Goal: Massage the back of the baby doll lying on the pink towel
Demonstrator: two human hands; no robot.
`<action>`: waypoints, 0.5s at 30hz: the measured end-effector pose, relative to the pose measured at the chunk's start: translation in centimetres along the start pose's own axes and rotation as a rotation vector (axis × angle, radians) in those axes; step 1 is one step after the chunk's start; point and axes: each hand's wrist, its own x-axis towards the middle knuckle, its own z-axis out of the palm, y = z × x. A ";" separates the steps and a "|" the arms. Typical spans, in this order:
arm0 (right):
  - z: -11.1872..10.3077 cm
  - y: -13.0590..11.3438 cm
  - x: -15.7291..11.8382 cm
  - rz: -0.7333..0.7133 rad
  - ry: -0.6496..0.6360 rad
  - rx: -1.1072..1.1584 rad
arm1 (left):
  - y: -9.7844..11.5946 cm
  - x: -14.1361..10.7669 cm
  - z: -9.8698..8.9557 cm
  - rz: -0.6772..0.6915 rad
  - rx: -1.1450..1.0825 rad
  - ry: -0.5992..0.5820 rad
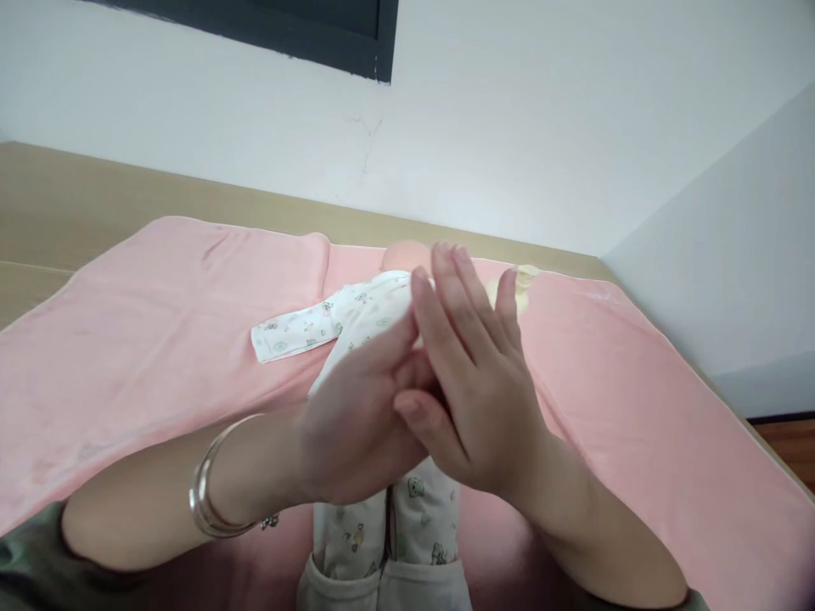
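Note:
My left hand (360,416) and my right hand (480,382) meet palm to palm in the middle of the view. The right hand's fingers stretch upward, with its thumb lying across the left palm. On the left hand the thumb points up and the other fingers are mostly hidden behind the right. No object shows between them. Beneath the hands lies a small figure in a white printed baby top (375,310) and matching trousers (424,509) with pale footed ends (424,585). Its rounded head (404,253) is partly covered; I cannot tell whether it is a doll.
The figure rests on a pink blanket (210,297) over a wooden surface (76,191). A pale yellow cloth-like thing (525,276) is partly hidden behind my right hand. A white wall (509,127) with a dark frame (306,34) stands behind.

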 end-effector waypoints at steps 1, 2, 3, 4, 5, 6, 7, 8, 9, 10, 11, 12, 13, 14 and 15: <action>-0.1 0.0 0.0 0.046 0.018 0.000 | 1.2 -0.1 -0.4 -0.004 -0.003 -0.006; -0.1 -0.2 -0.2 0.074 0.030 0.001 | 2.3 -0.2 -0.9 0.029 0.014 0.038; -0.2 -0.4 -0.3 0.077 0.044 0.011 | 3.2 -0.3 -1.5 0.088 0.035 0.106; -0.2 -0.7 -0.5 0.055 0.062 0.031 | 4.1 -0.4 -2.1 0.150 0.061 0.187; -0.1 -1.0 -0.7 0.019 0.078 0.060 | 4.8 -0.4 -2.7 0.199 0.089 0.266; 0.0 -1.4 -0.9 -0.018 0.088 0.098 | 5.4 -0.4 -3.4 0.240 0.123 0.332; 0.2 -1.7 -1.0 -0.054 0.092 0.139 | 5.8 -0.5 -3.9 0.277 0.153 0.386; 0.4 -1.9 -1.1 -0.084 0.086 0.177 | 6.1 -0.6 -4.4 0.309 0.177 0.425; 0.7 -2.1 -1.2 -0.111 0.072 0.207 | 6.3 -0.8 -4.8 0.341 0.191 0.454; 0.9 -2.3 -1.2 -0.132 0.051 0.224 | 6.3 -1.0 -4.9 0.366 0.193 0.472; 1.1 -2.3 -1.2 -0.151 0.034 0.231 | 6.3 -1.2 -5.0 0.380 0.191 0.480; 1.2 -2.3 -1.2 -0.163 0.023 0.232 | 6.2 -1.3 -4.8 0.379 0.187 0.478; 1.2 -2.2 -1.2 -0.169 0.013 0.231 | 6.1 -1.4 -4.5 0.362 0.183 0.470; 1.1 -2.1 -1.1 -0.169 0.006 0.228 | 6.0 -1.4 -4.2 0.329 0.179 0.458; 0.9 -1.8 -1.1 -0.170 0.004 0.226 | 5.9 -1.3 -3.8 0.285 0.172 0.443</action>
